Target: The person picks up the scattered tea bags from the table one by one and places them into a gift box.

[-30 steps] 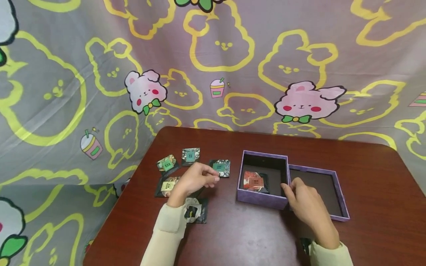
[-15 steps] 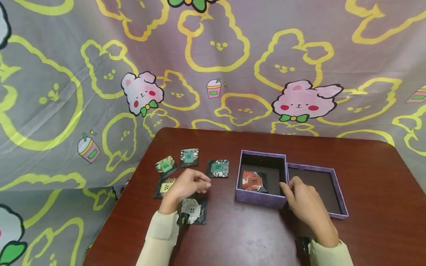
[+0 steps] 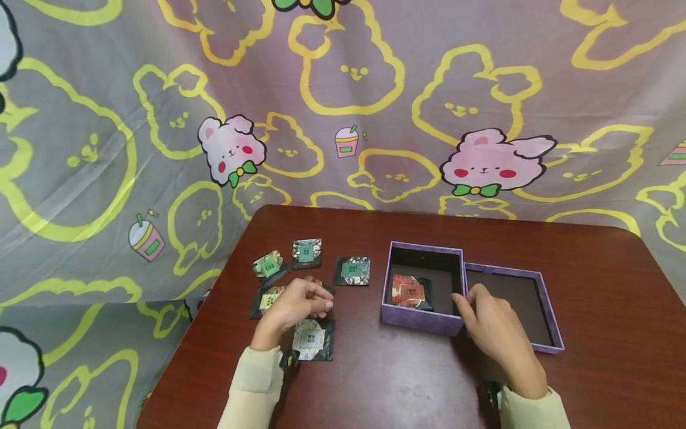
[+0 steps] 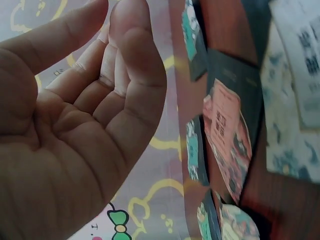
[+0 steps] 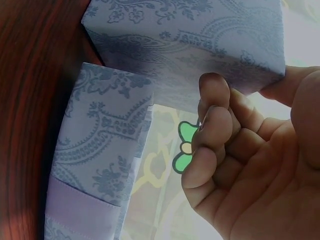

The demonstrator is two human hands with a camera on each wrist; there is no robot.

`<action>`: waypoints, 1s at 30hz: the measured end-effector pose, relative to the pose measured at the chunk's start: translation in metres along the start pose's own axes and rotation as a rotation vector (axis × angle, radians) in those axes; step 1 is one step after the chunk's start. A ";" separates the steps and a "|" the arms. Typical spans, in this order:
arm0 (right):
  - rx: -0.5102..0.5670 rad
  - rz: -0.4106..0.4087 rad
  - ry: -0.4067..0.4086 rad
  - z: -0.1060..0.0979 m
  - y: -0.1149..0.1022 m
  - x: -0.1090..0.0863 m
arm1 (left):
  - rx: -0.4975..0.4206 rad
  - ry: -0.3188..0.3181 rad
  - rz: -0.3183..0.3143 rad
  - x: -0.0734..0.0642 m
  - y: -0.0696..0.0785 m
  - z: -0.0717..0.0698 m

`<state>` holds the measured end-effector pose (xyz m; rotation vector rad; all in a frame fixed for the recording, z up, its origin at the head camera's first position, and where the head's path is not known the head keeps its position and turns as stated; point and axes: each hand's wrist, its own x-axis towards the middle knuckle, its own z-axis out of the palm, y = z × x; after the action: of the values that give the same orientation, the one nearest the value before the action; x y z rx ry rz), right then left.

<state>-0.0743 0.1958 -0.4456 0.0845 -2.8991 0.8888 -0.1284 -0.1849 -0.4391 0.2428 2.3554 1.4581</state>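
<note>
My left hand (image 3: 295, 307) hovers with loosely curled fingers over a group of flat dark sachets. Nothing shows between its thumb and fingers in the left wrist view. Partly hidden beneath it is a sachet with a red label (image 4: 227, 125). A white-labelled sachet (image 3: 312, 339) lies just in front of it, and a yellow-labelled one (image 3: 270, 299) is half covered at its left. My right hand (image 3: 495, 325) grips the right wall of a purple patterned box (image 3: 423, 322), thumb at the rim and fingers outside. Inside the box lies another red-labelled sachet (image 3: 411, 292).
Against the box's right side lies its shallow purple lid (image 3: 511, 307), inside facing up. Green- and teal-labelled sachets (image 3: 306, 253) lie farther back on the brown table (image 3: 386, 381). A cartoon-print cloth (image 3: 375, 89) hangs behind and at the left.
My left hand has drawn back leftward from beside the teal-labelled sachet nearest the box, uncovering the white-labelled sachet. The right hand stays at the box wall.
</note>
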 end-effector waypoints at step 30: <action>0.009 0.009 -0.023 -0.001 0.000 0.000 | 0.016 0.071 -0.098 -0.014 -0.037 -0.012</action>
<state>-0.0740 0.1966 -0.4444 0.0835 -2.9193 0.9081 -0.1185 -0.2160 -0.4641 0.0799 2.3992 1.4251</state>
